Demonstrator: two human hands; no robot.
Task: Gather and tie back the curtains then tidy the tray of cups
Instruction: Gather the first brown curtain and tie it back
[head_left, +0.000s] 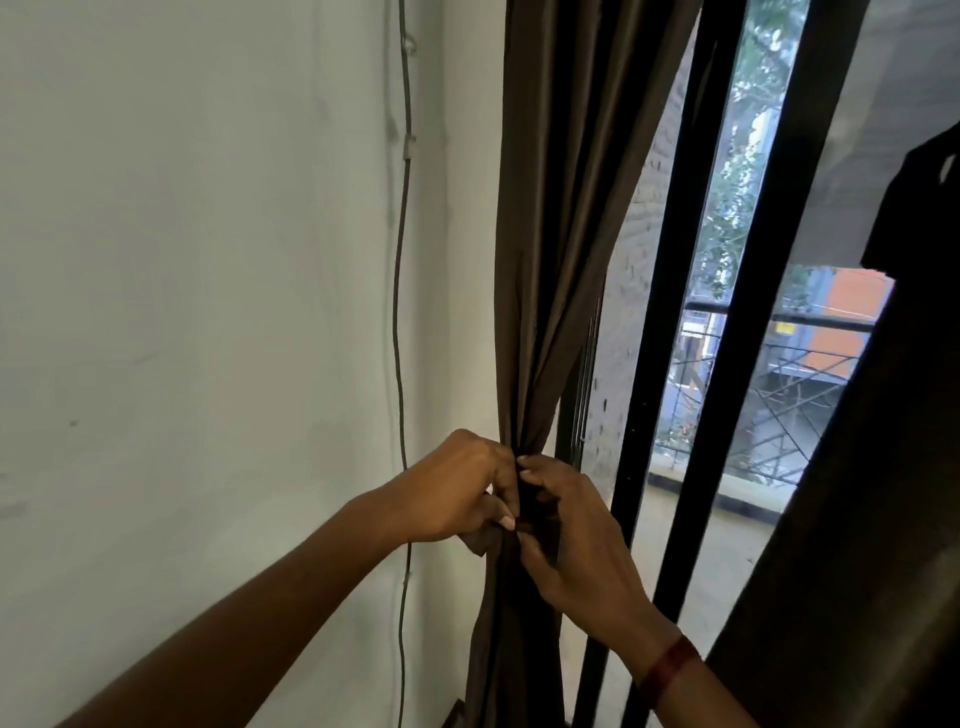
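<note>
Gathered brown curtain (550, 218) hanging between white wall (208, 260) and black window frame (675, 291), left grip (457, 488) and right grip (576, 540) both curled around its bunched waist, fingertips (506, 522) pinching dark fabric, red band (667, 670) on right wrist

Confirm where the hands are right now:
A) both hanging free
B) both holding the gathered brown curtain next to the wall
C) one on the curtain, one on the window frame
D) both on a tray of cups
B: the left hand and the right hand both pinch the brown curtain where it is bunched, beside the white wall.
</note>
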